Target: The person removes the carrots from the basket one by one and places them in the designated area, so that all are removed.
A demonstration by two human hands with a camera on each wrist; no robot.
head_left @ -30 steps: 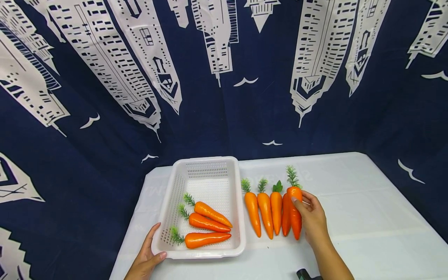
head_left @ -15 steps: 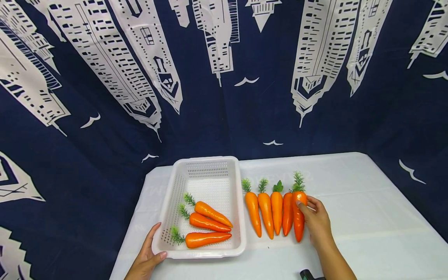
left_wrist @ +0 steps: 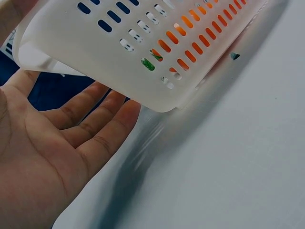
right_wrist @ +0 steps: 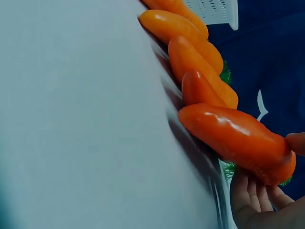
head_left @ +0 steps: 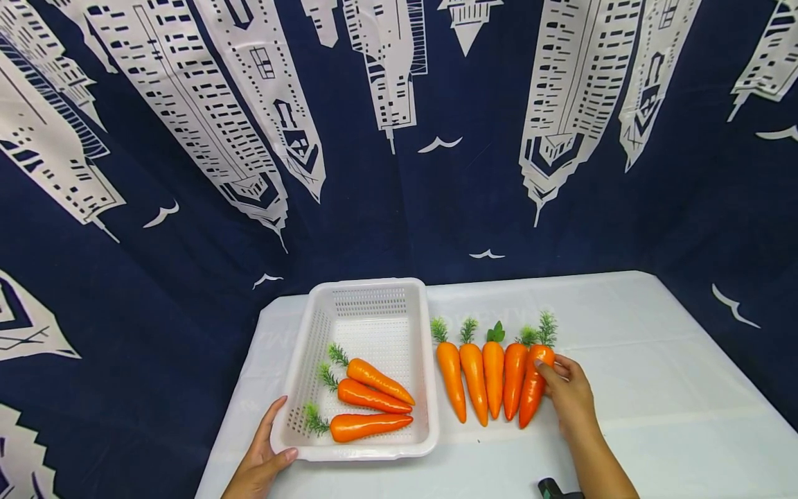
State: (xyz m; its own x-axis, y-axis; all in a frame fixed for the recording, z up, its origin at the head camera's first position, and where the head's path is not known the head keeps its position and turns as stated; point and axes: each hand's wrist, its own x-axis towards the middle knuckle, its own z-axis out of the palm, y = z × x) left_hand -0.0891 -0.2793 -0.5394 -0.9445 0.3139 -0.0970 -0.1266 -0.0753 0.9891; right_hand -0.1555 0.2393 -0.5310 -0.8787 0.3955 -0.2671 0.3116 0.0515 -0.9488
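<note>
tbl (head_left: 673,378) passable rt side; basket (head_left: 355,454) blocks lt

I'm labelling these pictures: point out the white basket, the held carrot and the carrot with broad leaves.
White basket (head_left: 380,342), head view: bare floor.
Held carrot (right_wrist: 237,137), right wrist view: middle of its body.
Broad-leaved carrot (head_left: 493,378), head view: orange body.

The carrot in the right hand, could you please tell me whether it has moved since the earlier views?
Yes: against the white table, the carrot has moved in the head view, its leafy end rightward and slightly down.
</note>
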